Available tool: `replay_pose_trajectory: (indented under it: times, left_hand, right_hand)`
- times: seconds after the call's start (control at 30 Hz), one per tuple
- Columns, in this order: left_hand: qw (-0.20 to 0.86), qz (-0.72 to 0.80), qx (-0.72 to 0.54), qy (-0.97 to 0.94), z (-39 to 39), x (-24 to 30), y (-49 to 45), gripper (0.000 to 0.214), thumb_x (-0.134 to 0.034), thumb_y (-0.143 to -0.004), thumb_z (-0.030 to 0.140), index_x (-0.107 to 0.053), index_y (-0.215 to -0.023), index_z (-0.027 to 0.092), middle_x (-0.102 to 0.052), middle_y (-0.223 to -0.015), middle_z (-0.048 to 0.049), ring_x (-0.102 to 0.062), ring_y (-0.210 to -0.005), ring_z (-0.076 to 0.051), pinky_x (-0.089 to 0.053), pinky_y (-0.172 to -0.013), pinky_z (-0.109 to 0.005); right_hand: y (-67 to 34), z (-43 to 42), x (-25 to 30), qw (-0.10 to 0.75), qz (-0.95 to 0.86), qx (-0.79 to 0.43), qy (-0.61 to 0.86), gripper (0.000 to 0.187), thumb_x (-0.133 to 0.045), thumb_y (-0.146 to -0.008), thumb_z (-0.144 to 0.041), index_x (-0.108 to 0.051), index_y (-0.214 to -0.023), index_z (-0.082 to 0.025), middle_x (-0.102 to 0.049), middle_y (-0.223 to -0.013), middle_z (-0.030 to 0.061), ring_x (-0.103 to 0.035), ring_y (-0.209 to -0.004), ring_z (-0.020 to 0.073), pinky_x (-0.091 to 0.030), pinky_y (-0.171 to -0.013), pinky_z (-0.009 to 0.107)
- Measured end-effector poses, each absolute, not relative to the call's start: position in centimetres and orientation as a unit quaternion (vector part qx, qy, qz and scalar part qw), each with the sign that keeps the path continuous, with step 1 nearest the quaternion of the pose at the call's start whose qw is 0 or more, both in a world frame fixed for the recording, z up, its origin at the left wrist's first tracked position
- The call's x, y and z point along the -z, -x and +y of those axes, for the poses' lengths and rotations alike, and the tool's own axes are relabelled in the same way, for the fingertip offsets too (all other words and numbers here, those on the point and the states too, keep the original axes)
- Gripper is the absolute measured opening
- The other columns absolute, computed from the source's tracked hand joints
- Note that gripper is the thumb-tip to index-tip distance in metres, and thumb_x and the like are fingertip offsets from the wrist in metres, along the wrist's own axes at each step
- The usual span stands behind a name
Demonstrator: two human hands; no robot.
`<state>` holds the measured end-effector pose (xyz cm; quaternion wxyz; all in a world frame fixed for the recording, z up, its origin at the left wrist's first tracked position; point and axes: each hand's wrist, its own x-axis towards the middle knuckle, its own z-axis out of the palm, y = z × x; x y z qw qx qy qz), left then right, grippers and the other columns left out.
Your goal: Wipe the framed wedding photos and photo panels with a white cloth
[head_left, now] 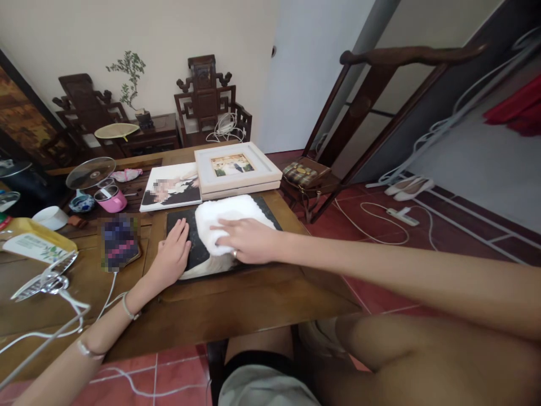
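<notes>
A dark photo panel (198, 256) with a pale shape along its lower part lies flat on the wooden table. Spread over much of it is a fluffy white cloth (236, 211), which hides the middle of the picture. My right hand (249, 239) presses down on the cloth and grips it, a ring on one finger. At the panel's left edge, my left hand (174, 252) rests flat with fingers stretched out, holding nothing. Just behind the panel are a white-edged photo print (173, 197) and a stack of white picture frames (239, 169).
Left on the table (236, 299) are a phone (120, 242) on a cable, a pink cup (110, 198), a bottle of yellow liquid (38, 239) and a silver claw clip (51, 282). A wooden chair (359, 107) holding a checked bag (305, 172) stands right.
</notes>
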<state>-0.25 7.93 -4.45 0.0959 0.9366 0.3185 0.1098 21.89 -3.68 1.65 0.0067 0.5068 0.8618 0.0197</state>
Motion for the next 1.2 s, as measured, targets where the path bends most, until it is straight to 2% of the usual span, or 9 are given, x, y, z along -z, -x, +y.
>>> replay_pose_trajectory:
  times: [0.1,0.2,0.3,0.4,0.6,0.9,0.97,1.07,1.2]
  left_hand:
    - [0.096,0.32,-0.105,-0.937,7.9,4.4,0.2,0.053,-0.025,-0.099,0.03,-0.031,-0.149,0.014,-0.029,-0.157,-0.0179,-0.025,-0.146,-0.03,-0.041,-0.102,-0.057]
    - [0.095,0.321,-0.102,-0.937,7.9,4.3,0.2,0.053,-0.025,-0.099,0.03,-0.032,-0.149,0.012,-0.029,-0.157,-0.0185,-0.025,-0.146,-0.03,-0.042,-0.102,-0.055]
    - [0.095,0.319,-0.105,-0.937,7.9,4.4,0.2,0.053,-0.024,-0.1,0.031,-0.031,-0.149,0.014,-0.029,-0.157,-0.0182,-0.025,-0.146,-0.03,-0.042,-0.101,-0.055]
    - [0.097,0.323,-0.104,-0.936,7.8,4.5,0.2,0.053,-0.024,-0.1,0.031,-0.031,-0.149,0.014,-0.029,-0.157,-0.018,-0.025,-0.146,-0.03,-0.041,-0.103,-0.056]
    - [0.095,0.336,-0.091,-0.933,7.5,3.9,0.0,0.052,-0.025,-0.1,0.029,-0.031,-0.149,0.013,-0.029,-0.157,-0.0182,-0.025,-0.146,-0.03,-0.04,-0.104,-0.057]
    - [0.104,0.324,-0.107,-0.934,7.5,3.9,0.5,0.051,-0.026,-0.1,0.03,-0.034,-0.149,0.014,-0.029,-0.158,-0.0161,-0.026,-0.146,-0.03,-0.037,-0.108,-0.053]
    - [0.106,0.326,-0.103,-0.934,7.5,3.9,0.4,0.052,-0.027,-0.1,0.029,-0.033,-0.149,0.013,-0.028,-0.158,-0.0165,-0.025,-0.146,-0.03,-0.037,-0.108,-0.054]
    - [0.11,0.332,-0.097,-0.932,7.5,3.9,0.3,0.052,-0.027,-0.099,0.029,-0.034,-0.148,0.011,-0.028,-0.158,-0.0174,-0.026,-0.146,-0.031,-0.037,-0.107,-0.054]
    - [0.113,0.322,-0.114,-0.933,7.7,4.1,0.5,0.052,-0.027,-0.1,0.03,-0.034,-0.148,0.011,-0.029,-0.157,-0.0182,-0.026,-0.146,-0.032,-0.037,-0.108,-0.054]
  right_hand:
    - [-22.9,-1.5,-1.9,0.015,0.831,-0.011,-0.556,0.041,-0.05,-0.083,-0.015,-0.06,-0.123,-0.019,-0.055,-0.133,0.0182,-0.062,-0.106,0.0311,-0.05,-0.076,0.039]
    - [-23.4,0.2,-2.4,0.027,0.818,-0.008,-0.574,0.042,-0.046,-0.086,-0.016,-0.059,-0.125,-0.02,-0.062,-0.121,0.0169,-0.065,-0.096,0.029,-0.047,-0.073,0.037]
    - [-23.6,0.8,-2.7,0.03,0.819,-0.011,-0.573,0.042,-0.044,-0.086,-0.014,-0.059,-0.124,-0.019,-0.064,-0.114,0.015,-0.064,-0.094,0.0278,-0.045,-0.073,0.035]
    - [-23.1,0.1,-2.6,0.034,0.82,-0.011,-0.572,0.04,-0.045,-0.086,-0.015,-0.06,-0.123,-0.017,-0.064,-0.113,0.0169,-0.064,-0.094,0.0273,-0.045,-0.073,0.035]
    - [-21.2,-4.1,-2.2,0.04,0.866,-0.025,-0.498,0.037,-0.054,-0.082,-0.017,-0.063,-0.118,-0.015,-0.056,-0.132,0.0186,-0.054,-0.117,0.0319,-0.049,-0.081,0.039]
    - [-18.5,-10.2,-2.1,0.044,0.919,-0.009,-0.391,0.022,-0.063,-0.076,-0.024,-0.068,-0.096,-0.015,-0.052,-0.133,0.0246,-0.053,-0.116,0.0388,-0.051,-0.074,0.042]
    - [-18.2,-10.5,-2.2,0.05,0.921,-0.013,-0.387,0.022,-0.064,-0.076,-0.026,-0.068,-0.095,-0.016,-0.052,-0.134,0.0252,-0.052,-0.116,0.0405,-0.051,-0.07,0.041]
    - [-18.0,-9.7,-2.5,0.048,0.915,-0.01,-0.4,0.02,-0.06,-0.08,-0.025,-0.067,-0.097,-0.018,-0.055,-0.128,0.0227,-0.055,-0.11,0.0373,-0.05,-0.065,0.038]
    - [-18.5,-6.8,-2.5,0.051,0.907,-0.028,-0.416,0.028,-0.054,-0.084,-0.022,-0.064,-0.111,-0.02,-0.057,-0.125,0.0188,-0.056,-0.108,0.0329,-0.049,-0.065,0.037]
